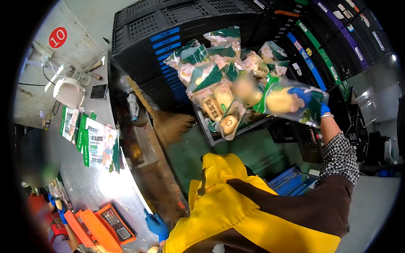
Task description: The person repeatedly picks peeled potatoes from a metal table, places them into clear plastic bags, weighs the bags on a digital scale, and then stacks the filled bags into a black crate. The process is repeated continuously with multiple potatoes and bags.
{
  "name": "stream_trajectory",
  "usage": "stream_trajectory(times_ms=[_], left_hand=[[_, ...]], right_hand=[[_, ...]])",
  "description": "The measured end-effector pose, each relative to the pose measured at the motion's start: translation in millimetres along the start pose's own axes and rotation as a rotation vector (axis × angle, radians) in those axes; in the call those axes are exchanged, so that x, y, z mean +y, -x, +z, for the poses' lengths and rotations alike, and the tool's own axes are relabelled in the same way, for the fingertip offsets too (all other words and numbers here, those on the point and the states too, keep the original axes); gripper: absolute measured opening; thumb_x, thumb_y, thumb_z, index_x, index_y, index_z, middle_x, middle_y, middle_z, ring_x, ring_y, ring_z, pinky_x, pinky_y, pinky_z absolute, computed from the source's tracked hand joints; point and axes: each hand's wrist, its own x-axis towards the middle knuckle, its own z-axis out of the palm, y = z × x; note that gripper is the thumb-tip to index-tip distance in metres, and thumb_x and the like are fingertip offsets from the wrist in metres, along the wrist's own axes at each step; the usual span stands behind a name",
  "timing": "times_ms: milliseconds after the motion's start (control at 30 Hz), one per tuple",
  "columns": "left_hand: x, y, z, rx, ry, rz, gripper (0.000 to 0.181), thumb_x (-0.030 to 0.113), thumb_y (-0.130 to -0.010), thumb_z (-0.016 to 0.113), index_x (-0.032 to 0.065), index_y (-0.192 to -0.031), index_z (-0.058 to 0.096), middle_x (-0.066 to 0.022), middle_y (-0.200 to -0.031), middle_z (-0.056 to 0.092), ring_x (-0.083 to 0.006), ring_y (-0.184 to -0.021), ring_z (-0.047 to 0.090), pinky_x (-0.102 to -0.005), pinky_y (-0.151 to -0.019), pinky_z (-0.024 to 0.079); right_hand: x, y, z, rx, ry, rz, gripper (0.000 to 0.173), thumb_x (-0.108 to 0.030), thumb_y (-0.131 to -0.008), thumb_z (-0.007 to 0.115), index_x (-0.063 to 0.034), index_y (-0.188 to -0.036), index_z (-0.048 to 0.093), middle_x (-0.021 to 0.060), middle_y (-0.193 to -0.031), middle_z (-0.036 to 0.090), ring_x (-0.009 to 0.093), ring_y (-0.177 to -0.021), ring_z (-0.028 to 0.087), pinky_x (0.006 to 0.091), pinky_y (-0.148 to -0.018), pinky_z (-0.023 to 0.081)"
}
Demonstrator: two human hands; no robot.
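In a blue glove, my right hand (300, 98) grips a clear plastic bag of lotus root (278, 101) with a green edge, held over the right side of a dark crate (207, 129). The crate is heaped with similar printed bags of lotus root (221, 95). My left hand (157, 226), also gloved in blue, rests at the edge of the metal table (85, 183) with its fingers apart and nothing seen in it. Flat printed bags (101, 148) lie on that table, beyond my left hand. An orange weighing scale (115, 223) stands to the left of that hand.
Stacked black crates (136, 60) stand behind the filled crate, with more at the right. A straw broom (171, 125) leans between table and crate. A white container (69, 91) and a phone (99, 91) are on the table. Another person (60, 227) works at the lower left.
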Motion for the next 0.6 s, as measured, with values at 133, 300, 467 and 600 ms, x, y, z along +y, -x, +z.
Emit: stream_trajectory(times_ms=[133, 300, 467, 600], left_hand=[[15.0, -8.3, -6.1, 0.005, 0.012, 0.005, 0.052, 0.026, -0.092, 0.055, 0.0052, -0.138, 0.042, -0.0101, -0.076, 0.051, -0.0253, -0.066, 0.051, -0.0376, -0.059, 0.04], [1.6, -9.4, -2.1, 0.008, 0.039, 0.056, 0.057, 0.019, -0.086, 0.06, 0.0038, -0.138, 0.041, -0.0103, -0.073, 0.049, -0.0258, -0.063, 0.049, -0.0379, -0.059, 0.04], [-17.6, -4.2, -1.7, -0.001, 0.002, 0.03, 0.065, 0.017, -0.079, 0.065, 0.0023, -0.137, 0.04, -0.0094, -0.065, 0.052, -0.0278, -0.062, 0.052, -0.0403, -0.057, 0.042], [-13.7, 0.2, -14.5, -0.168, 0.041, -0.197, 0.06, 0.038, -0.082, 0.06, 0.0076, -0.132, 0.047, -0.016, -0.076, 0.061, -0.034, -0.068, 0.059, -0.0449, -0.062, 0.047]], right_hand=[[17.7, -22.9, 46.6, -0.179, 0.117, 0.069, 0.038, -0.036, -0.094, 0.045, -0.0093, -0.12, 0.054, 0.0163, -0.112, 0.06, 0.029, -0.093, 0.06, 0.0388, -0.082, 0.049], [38.5, -58.1, 155.4, -0.508, 0.295, 0.086, 0.037, -0.036, -0.094, 0.045, -0.0108, -0.119, 0.055, 0.016, -0.113, 0.06, 0.029, -0.093, 0.059, 0.0392, -0.083, 0.049], [34.5, -48.6, 241.3, -0.7, 0.874, -0.193, 0.035, -0.032, -0.094, 0.043, -0.0096, -0.114, 0.059, 0.0161, -0.113, 0.06, 0.03, -0.096, 0.058, 0.0401, -0.085, 0.047], [-67.8, 34.3, 255.5, -0.712, 2.044, -0.644, 0.036, -0.028, -0.085, 0.054, -0.005, -0.112, 0.062, 0.0207, -0.122, 0.056, 0.035, -0.109, 0.057, 0.0424, -0.091, 0.046]])
